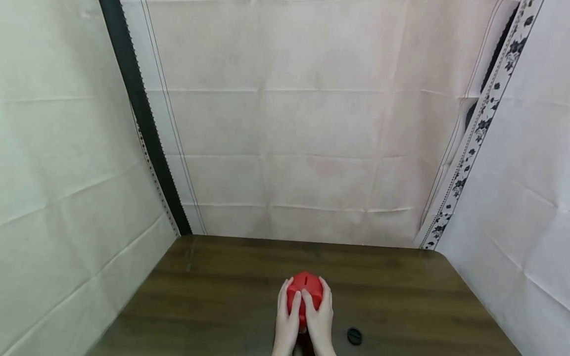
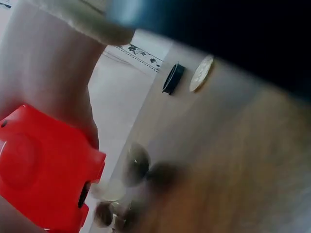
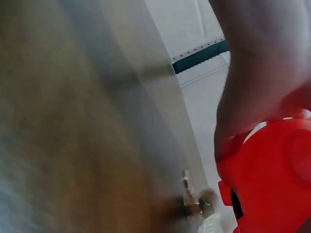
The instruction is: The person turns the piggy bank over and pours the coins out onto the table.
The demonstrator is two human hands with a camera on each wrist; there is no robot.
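Both hands hold a red piggy bank (image 1: pixel 305 283) over the wooden table, its coin slot facing the head camera. My left hand (image 1: pixel 286 316) grips its left side and my right hand (image 1: pixel 320 316) its right side, thumbs near each other on top. In the left wrist view, the dark opening (image 2: pixel 84 194) in the red body shows, with a blurred coin (image 2: pixel 137 165) and several more round shapes below it. The right wrist view also has blurred coins (image 3: pixel 206 201) beside the bank. A black round plug (image 1: pixel 354 336) lies right of my right hand.
A pale coin (image 2: pixel 201 74) is beside the plug in the left wrist view. The brown table (image 1: pixel 222 291) is bounded by a white cloth at the back (image 1: pixel 285 148) and by cloths at left (image 1: pixel 67 198) and right (image 1: pixel 512 198).
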